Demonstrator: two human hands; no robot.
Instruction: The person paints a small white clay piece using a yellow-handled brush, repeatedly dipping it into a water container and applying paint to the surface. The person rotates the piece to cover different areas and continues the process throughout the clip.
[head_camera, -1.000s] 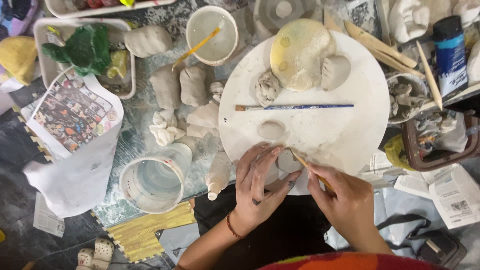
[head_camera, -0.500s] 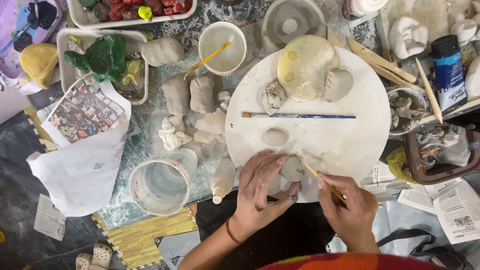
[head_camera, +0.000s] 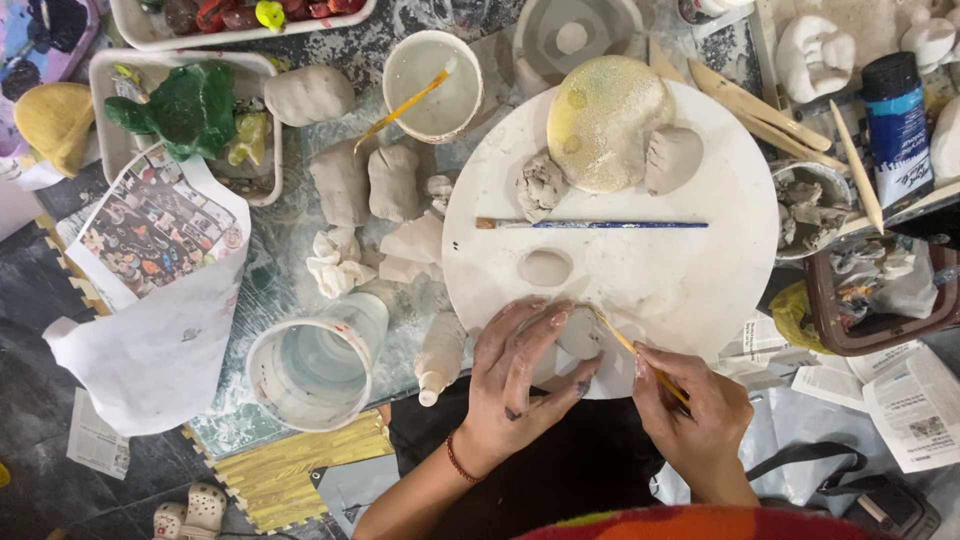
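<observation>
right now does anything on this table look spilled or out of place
Nothing is spilled. The thin blue-handled paintbrush lies flat across the round white work board, and the left hand holds a small grey clay piece.

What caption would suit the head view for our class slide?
Left hand steadies a small clay piece on a round white board while the right hand works it with a thin stick.
</observation>
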